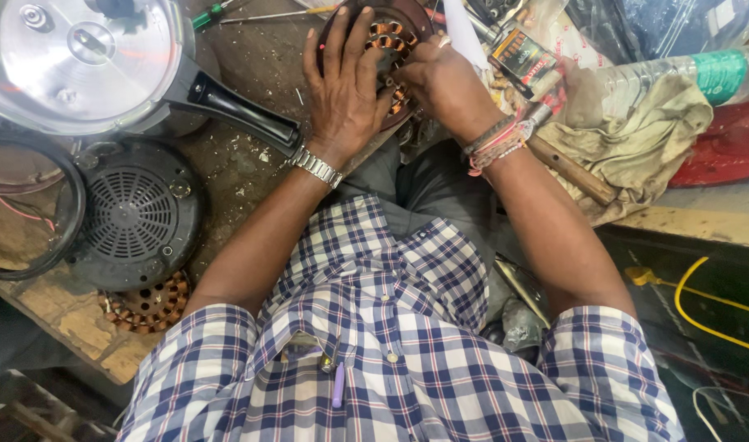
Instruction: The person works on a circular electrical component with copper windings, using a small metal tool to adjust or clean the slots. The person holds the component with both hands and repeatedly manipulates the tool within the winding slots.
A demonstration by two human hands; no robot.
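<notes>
A round motor stator [395,37] with copper-coloured windings lies on the worn wooden bench at the top centre. My left hand [344,86] is spread flat over its left half, fingers apart, pressing on it; a metal watch sits on that wrist. My right hand [442,82] is curled at the stator's right side, fingertips working among the coils; whatever it pinches is hidden. Red and white threads circle the right wrist.
A steel pressure cooker [88,61] with a black handle [243,115] stands top left. Below it are a black vented fan housing [137,214], a rubber ring [31,245] and another copper stator [149,304]. Right: cloth [636,139], plastic bottle [685,74], wooden handle [571,170], yellow cable [694,299].
</notes>
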